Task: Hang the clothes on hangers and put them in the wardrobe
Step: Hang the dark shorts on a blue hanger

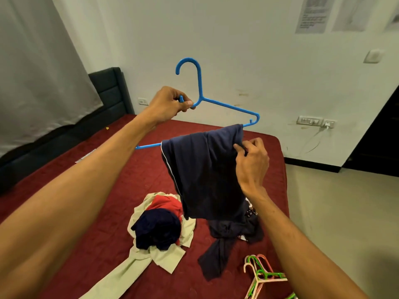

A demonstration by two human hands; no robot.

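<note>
Two piles (159, 225) (228, 234) on maroon bed (103, 173), white wall (237, 50); left grip (170, 104) holds hanger (228, 107), right grip (251, 162) pinches navy garment (203, 173).

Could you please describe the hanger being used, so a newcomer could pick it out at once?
Above the dark red bed, the left hand grips a blue plastic hanger near its neck, with a navy garment draped over its lower bar. Unlike the pink, green and cream hangers heaped at the bed's near right corner, it is blue and held aloft.
</note>
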